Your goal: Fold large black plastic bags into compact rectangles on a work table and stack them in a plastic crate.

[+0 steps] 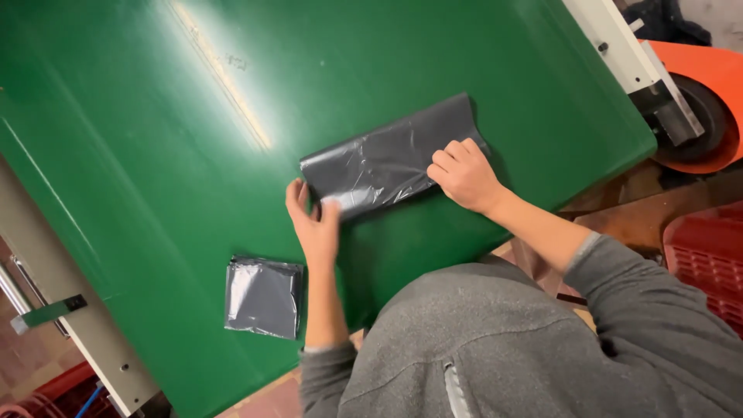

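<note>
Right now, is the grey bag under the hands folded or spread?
Partly folded: the bag lies as a long creased strip, not flat open like a full sheet.

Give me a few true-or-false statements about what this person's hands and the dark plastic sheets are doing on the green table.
1. Both hands rest on the long dark plastic sheet. True: the left hand is at its near end, the right hand at its far end.
2. The table is red. False: it is green.
3. A smaller folded dark sheet lies apart near the left hand. True.
4. The right hand holds scissors. False: it presses flat on the sheet, holding no tool.
</note>
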